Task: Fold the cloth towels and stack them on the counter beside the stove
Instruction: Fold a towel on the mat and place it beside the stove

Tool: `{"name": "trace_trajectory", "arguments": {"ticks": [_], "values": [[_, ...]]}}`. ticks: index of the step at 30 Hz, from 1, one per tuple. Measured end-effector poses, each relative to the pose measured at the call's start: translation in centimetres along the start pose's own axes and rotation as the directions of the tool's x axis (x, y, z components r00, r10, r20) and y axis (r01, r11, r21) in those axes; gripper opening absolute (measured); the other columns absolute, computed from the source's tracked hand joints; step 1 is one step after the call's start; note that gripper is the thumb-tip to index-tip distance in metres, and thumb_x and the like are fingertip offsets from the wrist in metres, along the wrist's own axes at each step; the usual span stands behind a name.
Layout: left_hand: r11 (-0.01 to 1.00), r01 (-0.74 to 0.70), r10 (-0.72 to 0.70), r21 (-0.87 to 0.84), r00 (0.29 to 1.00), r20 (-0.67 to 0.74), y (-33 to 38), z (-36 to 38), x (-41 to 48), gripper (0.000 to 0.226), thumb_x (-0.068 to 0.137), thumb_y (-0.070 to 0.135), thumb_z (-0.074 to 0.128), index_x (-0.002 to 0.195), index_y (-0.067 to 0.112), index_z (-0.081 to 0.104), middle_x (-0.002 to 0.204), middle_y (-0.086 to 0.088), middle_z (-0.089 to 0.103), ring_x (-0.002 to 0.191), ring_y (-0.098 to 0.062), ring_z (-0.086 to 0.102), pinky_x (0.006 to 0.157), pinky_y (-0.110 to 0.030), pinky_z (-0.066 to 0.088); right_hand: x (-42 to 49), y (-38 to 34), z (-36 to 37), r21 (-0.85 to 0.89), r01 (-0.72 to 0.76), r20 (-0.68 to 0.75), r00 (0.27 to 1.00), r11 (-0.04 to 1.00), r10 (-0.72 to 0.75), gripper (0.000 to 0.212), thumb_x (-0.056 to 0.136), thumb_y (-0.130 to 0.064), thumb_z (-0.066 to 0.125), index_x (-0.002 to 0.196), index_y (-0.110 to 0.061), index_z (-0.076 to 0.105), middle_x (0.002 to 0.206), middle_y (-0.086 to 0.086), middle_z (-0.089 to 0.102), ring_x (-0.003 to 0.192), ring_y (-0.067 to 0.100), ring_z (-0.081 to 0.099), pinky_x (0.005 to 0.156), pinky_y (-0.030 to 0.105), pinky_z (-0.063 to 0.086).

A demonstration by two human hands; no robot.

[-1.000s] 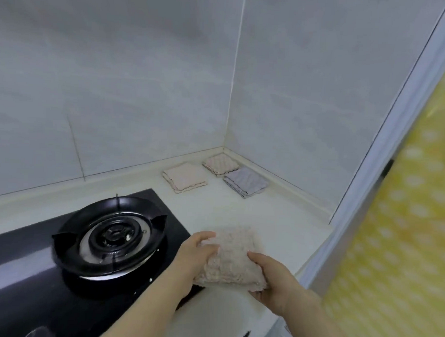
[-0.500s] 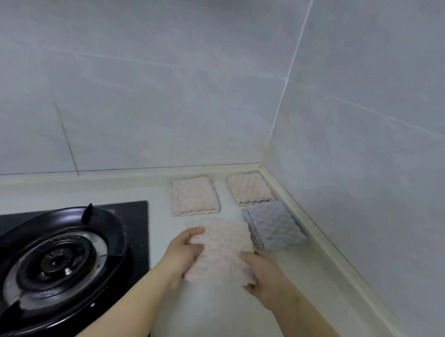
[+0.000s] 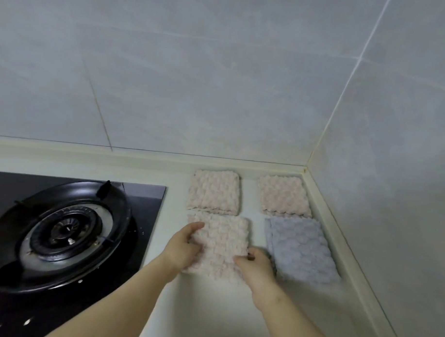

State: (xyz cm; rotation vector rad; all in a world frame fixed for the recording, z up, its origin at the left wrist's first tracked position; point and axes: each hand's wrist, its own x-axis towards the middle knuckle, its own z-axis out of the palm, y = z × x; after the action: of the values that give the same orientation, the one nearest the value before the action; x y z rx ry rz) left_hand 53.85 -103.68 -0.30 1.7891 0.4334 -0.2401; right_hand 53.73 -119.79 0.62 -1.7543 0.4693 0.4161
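In the head view, the folded pink towel (image 3: 221,246) is gripped at its left edge by the left hand (image 3: 182,250) and pinched at its near right corner by the right hand (image 3: 255,267). It is held straight ahead of both hands, long axis near to far. It is on or just above the counter (image 3: 211,306), between the stove (image 3: 63,231) and the grey towel (image 3: 302,249), with its far edge just beside the far-left pink towel (image 3: 214,192). The corner is closed by tiled walls (image 3: 219,80).

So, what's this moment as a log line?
towel: folded, at counter | left hand: gripping it | right hand: gripping it | beside: grey towel
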Motion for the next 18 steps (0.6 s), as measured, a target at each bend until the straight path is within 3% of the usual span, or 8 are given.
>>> {"name": "trace_trajectory", "arguments": {"ticks": [2, 4, 6, 8, 10, 12, 15, 18], "values": [[0.999, 0.012, -0.011, 0.051, 0.999, -0.034, -0.3, 0.3, 0.2, 0.051, 0.089, -0.008, 0.041, 0.131, 0.02, 0.046, 0.086, -0.004, 0.053, 0.059, -0.014, 0.053, 0.045, -0.015, 0.043, 0.3, 0.2, -0.1, -0.015, 0.003, 0.008, 1.0, 1.0, -0.003, 0.018, 0.089, -0.003, 0.053, 0.104, -0.005, 0.062, 0.075, 0.001, 0.058, 0.061, 0.01, 0.051, 0.044, 0.011, 0.04], [0.992, -0.002, 0.012, 0.124, 0.997, -0.075, -0.5, 0.5, 0.1, 0.052, 0.087, -0.006, 0.042, 0.133, 0.019, 0.046, 0.106, -0.008, 0.052, 0.07, -0.02, 0.059, 0.053, -0.021, 0.05, 0.4, 0.4, -0.2, -0.055, 0.005, 0.012, 1.0, 0.998, -0.005, 0.018, 0.088, -0.005, 0.054, 0.105, -0.004, 0.063, 0.073, 0.001, 0.057, 0.059, 0.009, 0.048, 0.041, 0.011, 0.037], [0.962, -0.041, 0.078, 0.269, 0.988, -0.131, -0.8, 0.4, -0.1, 0.052, 0.086, 0.004, 0.049, 0.134, 0.024, 0.045, 0.135, -0.008, 0.036, 0.098, -0.029, 0.058, 0.075, -0.036, 0.056, 0.4, 0.5, -0.1, -0.098, 0.031, -0.012, 0.999, 0.995, -0.032, 0.022, 0.087, -0.007, 0.056, 0.107, -0.002, 0.062, 0.08, 0.005, 0.06, 0.062, 0.012, 0.051, 0.049, 0.02, 0.039], [0.949, -0.022, 0.088, 0.315, 0.976, -0.198, -0.5, 0.1, -0.9, 0.055, 0.088, 0.019, 0.055, 0.139, 0.028, 0.037, 0.149, -0.004, 0.02, 0.119, -0.03, 0.047, 0.095, -0.044, 0.048, 0.4, 0.4, 0.1, -0.25, 0.11, -0.085, 0.987, 0.962, -0.135, 0.036, 0.084, -0.014, 0.058, 0.118, -0.007, 0.057, 0.101, 0.009, 0.062, 0.081, 0.022, 0.06, 0.066, 0.026, 0.047], [0.96, -0.001, 0.076, 0.28, 0.964, -0.255, 0.2, -0.5, -2.1, 0.057, 0.091, 0.025, 0.054, 0.143, 0.024, 0.031, 0.151, -0.004, 0.018, 0.122, -0.027, 0.045, 0.098, -0.042, 0.045, -0.3, -0.1, 0.3, -0.454, 0.19, -0.108, 0.958, 0.871, -0.265, 0.05, 0.084, -0.022, 0.058, 0.132, -0.015, 0.047, 0.121, 0.009, 0.056, 0.107, 0.028, 0.055, 0.088, 0.033, 0.047], [0.972, -0.009, 0.076, 0.235, 0.959, -0.275, 0.6, -1.3, -3.2, 0.054, 0.092, 0.024, 0.053, 0.142, 0.021, 0.034, 0.15, -0.003, 0.023, 0.12, -0.024, 0.048, 0.095, -0.036, 0.046, -1.4, -0.9, 0.8, -0.493, 0.263, -0.051, 0.943, 0.829, -0.329, 0.054, 0.087, -0.026, 0.056, 0.138, -0.019, 0.039, 0.131, 0.009, 0.049, 0.12, 0.029, 0.047, 0.099, 0.037, 0.041], [0.978, -0.057, 0.117, 0.203, 0.948, -0.297, 0.7, -3.2, -5.4, 0.046, 0.092, 0.021, 0.054, 0.136, 0.018, 0.042, 0.143, -0.003, 0.038, 0.112, -0.017, 0.051, 0.088, -0.026, 0.04, -2.9, -1.9, 2.8, -0.442, 0.339, 0.063, 0.935, 0.831, -0.349, 0.049, 0.087, -0.028, 0.055, 0.133, -0.021, 0.043, 0.132, 0.009, 0.048, 0.118, 0.03, 0.048, 0.1, 0.043, 0.042], [0.989, -0.053, 0.097, 0.136, 0.934, -0.344, 0.0, -5.9, -7.7, 0.038, 0.092, 0.019, 0.054, 0.13, 0.018, 0.05, 0.132, 0.0, 0.051, 0.117, -0.017, 0.051, 0.095, -0.028, 0.041, -5.0, -2.8, 5.9, -0.419, 0.419, 0.11, 0.904, 0.806, -0.413, 0.041, 0.086, -0.024, 0.056, 0.126, -0.019, 0.05, 0.131, 0.009, 0.049, 0.119, 0.03, 0.048, 0.099, 0.043, 0.042]]}}
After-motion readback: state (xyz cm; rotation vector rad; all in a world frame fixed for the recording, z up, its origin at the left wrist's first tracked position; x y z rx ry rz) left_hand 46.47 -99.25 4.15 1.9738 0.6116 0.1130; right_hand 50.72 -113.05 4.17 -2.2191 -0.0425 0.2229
